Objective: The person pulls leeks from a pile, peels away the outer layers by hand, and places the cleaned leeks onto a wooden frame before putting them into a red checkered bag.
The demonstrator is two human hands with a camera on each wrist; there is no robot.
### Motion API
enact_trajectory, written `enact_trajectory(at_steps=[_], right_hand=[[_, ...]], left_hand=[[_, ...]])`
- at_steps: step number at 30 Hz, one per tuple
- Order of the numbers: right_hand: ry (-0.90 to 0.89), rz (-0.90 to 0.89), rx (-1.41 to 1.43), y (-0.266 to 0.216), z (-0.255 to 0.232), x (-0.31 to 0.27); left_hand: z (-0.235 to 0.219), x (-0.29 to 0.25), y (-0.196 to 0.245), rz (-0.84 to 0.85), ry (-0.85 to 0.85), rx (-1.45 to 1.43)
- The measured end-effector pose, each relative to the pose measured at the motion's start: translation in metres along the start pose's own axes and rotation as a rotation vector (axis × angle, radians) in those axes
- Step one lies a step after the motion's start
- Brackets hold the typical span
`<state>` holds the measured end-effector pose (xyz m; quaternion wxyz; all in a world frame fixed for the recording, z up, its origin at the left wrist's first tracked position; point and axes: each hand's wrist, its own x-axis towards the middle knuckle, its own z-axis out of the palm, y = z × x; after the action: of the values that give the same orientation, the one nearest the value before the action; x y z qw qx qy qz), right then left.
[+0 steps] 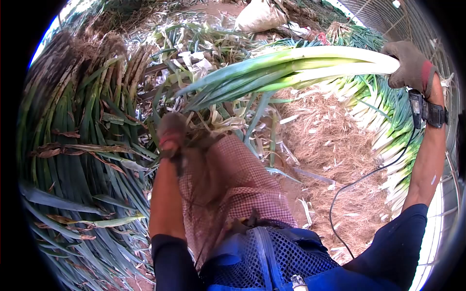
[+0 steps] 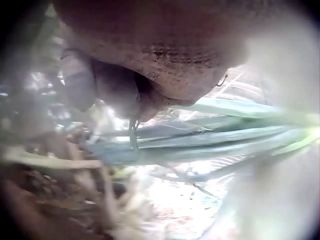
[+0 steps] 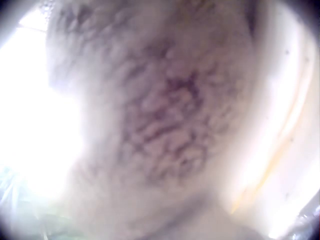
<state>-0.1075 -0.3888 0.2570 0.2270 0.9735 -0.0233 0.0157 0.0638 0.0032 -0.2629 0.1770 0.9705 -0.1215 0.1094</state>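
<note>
My gloved right hand (image 1: 410, 65) grips a few large green onions (image 1: 291, 68) by their white ends at the upper right. Their green leaves stretch left across the head view and droop at the tips. In the right wrist view the glove (image 3: 165, 115) fills most of the picture, beside a pale stalk (image 3: 280, 110). My gloved left hand (image 1: 172, 128), blurred, is just below the leaf tips. The left wrist view shows its fingers bent, close above the green leaves (image 2: 210, 142); I cannot tell whether they pinch anything.
Untrimmed green onions (image 1: 73, 160) lie heaped on the left. Stripped leaves (image 1: 194, 53) litter the ground ahead. On the right, a row of cleaned green onions (image 1: 388, 140) borders a mat of cut roots (image 1: 330, 131). A cable (image 1: 335, 203) hangs from my right wrist. A pale sack (image 1: 260, 17) stands at the back.
</note>
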Motion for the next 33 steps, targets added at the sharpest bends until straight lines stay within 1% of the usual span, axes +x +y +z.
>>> enact_trajectory(at_steps=[1,2,3,4,5,8,10,11,13,15,17,18,19,21,22,23,24,25,26,27,28,29,30,31,33], right_hand=[[0.000,-0.011,0.017,0.010,0.004,0.001],[0.000,-0.022,0.034,0.016,0.007,0.003],[-0.003,-0.021,0.034,0.019,0.009,0.005],[-0.043,0.020,0.049,0.020,0.010,0.008],[-0.079,0.062,0.064,0.022,0.010,0.010],[-0.073,0.087,0.099,0.025,0.017,0.016],[-0.085,0.108,0.089,0.025,0.019,0.020],[-0.100,0.129,0.081,0.025,0.019,0.021],[-0.102,0.126,0.096,0.022,0.017,0.021],[-0.106,0.129,0.114,0.019,0.015,0.019],[-0.031,0.035,0.099,0.019,0.012,0.016],[-0.072,0.023,0.091,0.023,0.010,0.018],[-0.077,0.032,0.093,0.022,0.008,0.017],[-0.054,-0.005,0.169,0.020,0.003,0.016],[-0.060,-0.027,0.165,0.024,0.002,0.018],[-0.159,-0.010,0.032,0.018,-0.010,0.018],[-0.110,-0.006,-0.015,-0.023,-0.029,-0.002],[-0.085,0.001,-0.037,-0.038,-0.034,-0.011],[-0.060,0.007,-0.059,-0.052,-0.039,-0.019],[-0.130,0.005,-0.031,-0.043,-0.039,-0.010],[-0.199,0.003,-0.003,-0.036,-0.038,-0.007],[-0.193,0.013,0.000,-0.043,-0.038,-0.007],[-0.218,0.057,-0.028,-0.056,-0.039,-0.008],[-0.243,0.104,-0.054,-0.064,-0.038,-0.016],[-0.129,-0.090,-0.191,-0.047,-0.018,-0.018]], left_hand=[[0.012,-0.018,-0.038,0.019,-0.048,0.136],[0.024,-0.037,-0.073,0.073,-0.135,0.309],[0.034,-0.057,-0.108,0.141,-0.215,0.476],[0.043,-0.070,-0.129,0.243,-0.335,0.677],[0.042,-0.070,-0.128,0.243,-0.335,0.676],[0.030,-0.073,-0.118,0.103,-0.266,0.406],[0.018,-0.073,-0.103,0.013,-0.215,0.223],[0.012,-0.072,-0.094,-0.030,-0.191,0.130],[-0.010,-0.056,-0.027,-0.220,-0.095,-0.211],[0.016,-0.040,0.002,0.023,-0.106,-0.495],[-0.020,-0.034,0.073,0.066,-0.401,-0.724],[-0.026,-0.031,0.104,0.035,-0.419,-0.717],[-0.031,-0.030,0.131,0.002,-0.437,-0.708],[-0.045,-0.025,0.179,0.085,-0.406,-0.658],[-0.061,-0.020,0.197,0.018,-0.584,-0.766],[-0.060,-0.019,0.212,0.026,-0.589,-0.762],[-0.057,-0.018,0.225,0.013,-0.595,-0.864],[-0.053,-0.016,0.233,-0.001,-0.599,-0.966],[-0.027,-0.014,0.236,0.150,-0.468,-1.001],[-0.045,-0.016,0.243,0.160,-0.471,-0.997],[-0.080,-0.021,0.252,0.101,-0.630,-1.265],[-0.100,-0.022,0.259,0.034,-0.791,-1.529],[-0.084,-0.016,0.261,0.071,-0.832,-1.691],[-0.079,-0.013,0.265,0.083,-0.836,-1.680],[-0.073,-0.009,0.274,0.101,-0.755,-2.449]])
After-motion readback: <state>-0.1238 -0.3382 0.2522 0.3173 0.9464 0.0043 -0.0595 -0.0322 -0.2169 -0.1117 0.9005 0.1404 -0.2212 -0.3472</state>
